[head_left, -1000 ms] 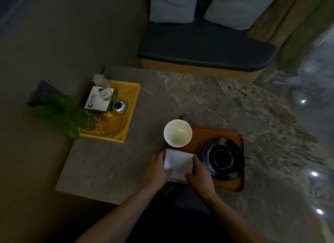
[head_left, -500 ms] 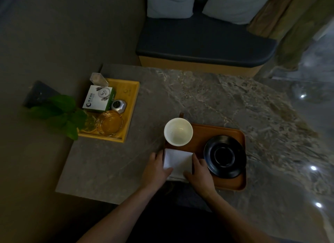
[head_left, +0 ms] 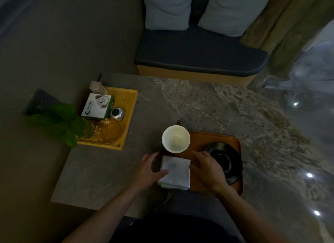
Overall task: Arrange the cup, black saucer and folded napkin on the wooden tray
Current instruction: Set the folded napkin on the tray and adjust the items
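White-green box (head_left: 98,106) on yellow tray (head_left: 130,116): printed logo and characters, too blurred to read.

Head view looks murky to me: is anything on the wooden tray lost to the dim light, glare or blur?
Head view: dim overall. The white cup and folded napkin stand out clearly; the black saucer blends into shadow, partly behind the right hand. Glare spots lie only on the floor, off the wooden tray. Wide-angle bending at the edges.

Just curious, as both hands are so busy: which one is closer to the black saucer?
The right hand. It overlaps the near-left edge of the black saucer. The left hand is further off, across the folded napkin.
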